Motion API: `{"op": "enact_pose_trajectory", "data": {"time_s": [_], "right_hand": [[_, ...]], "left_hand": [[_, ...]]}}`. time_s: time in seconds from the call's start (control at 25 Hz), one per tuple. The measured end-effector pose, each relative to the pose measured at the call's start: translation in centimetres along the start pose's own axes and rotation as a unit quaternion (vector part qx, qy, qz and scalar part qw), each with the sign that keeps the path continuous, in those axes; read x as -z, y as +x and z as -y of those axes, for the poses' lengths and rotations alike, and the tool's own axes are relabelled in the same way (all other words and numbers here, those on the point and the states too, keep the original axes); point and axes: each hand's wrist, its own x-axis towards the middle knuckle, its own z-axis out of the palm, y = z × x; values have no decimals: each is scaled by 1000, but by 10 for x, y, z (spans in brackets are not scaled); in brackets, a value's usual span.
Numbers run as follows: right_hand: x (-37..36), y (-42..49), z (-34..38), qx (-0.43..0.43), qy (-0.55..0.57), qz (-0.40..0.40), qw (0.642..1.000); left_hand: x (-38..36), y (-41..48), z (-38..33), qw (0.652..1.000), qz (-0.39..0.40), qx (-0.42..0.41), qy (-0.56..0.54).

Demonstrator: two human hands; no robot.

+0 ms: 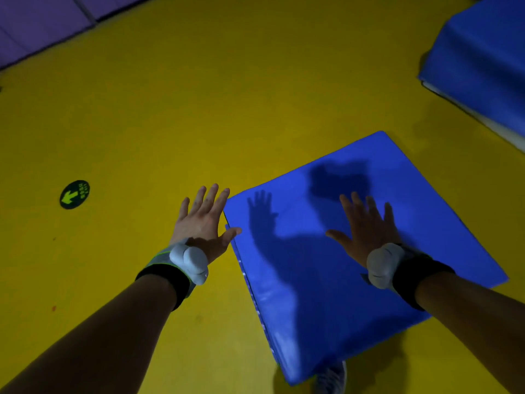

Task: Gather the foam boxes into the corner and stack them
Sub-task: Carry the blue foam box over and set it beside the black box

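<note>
A large blue foam box (326, 280) stands on the yellow floor right in front of me, turned cornerwise. My left hand (203, 220) hovers with fingers spread at the box's left corner, its thumb at the edge. My right hand (366, 228) is spread flat above the box's top face, holding nothing. Shadows of both hands fall on the blue top. A second blue foam box (483, 58) lies at the upper right, partly cut off by the frame.
The yellow padded floor (199, 95) stretches left and ahead. A purple padded wall (42, 21) runs along the upper left. A round black sticker with a green arrow (74, 194) lies on the floor at left. My shoe (331, 376) shows below the near box.
</note>
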Motion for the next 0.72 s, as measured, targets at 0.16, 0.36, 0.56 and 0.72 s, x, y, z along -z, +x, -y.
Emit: {"op": "enact_pose_trajectory", "data": {"time_s": [0.16, 0.36, 0.56, 0.72], "right_hand": [[-4, 17, 35, -26, 3, 0, 1000], [-27, 16, 67, -175, 52, -10, 983], [-59, -23, 102, -286, 121, 50, 949], [-84, -48, 125, -274, 159, 66, 946]], "left_hand": [[-12, 42, 39, 996, 32, -71, 33], [-42, 110, 76, 969, 47, -235, 56], [-66, 112, 74, 934, 79, -343, 65], [-78, 113, 69, 916, 104, -377, 92]]}}
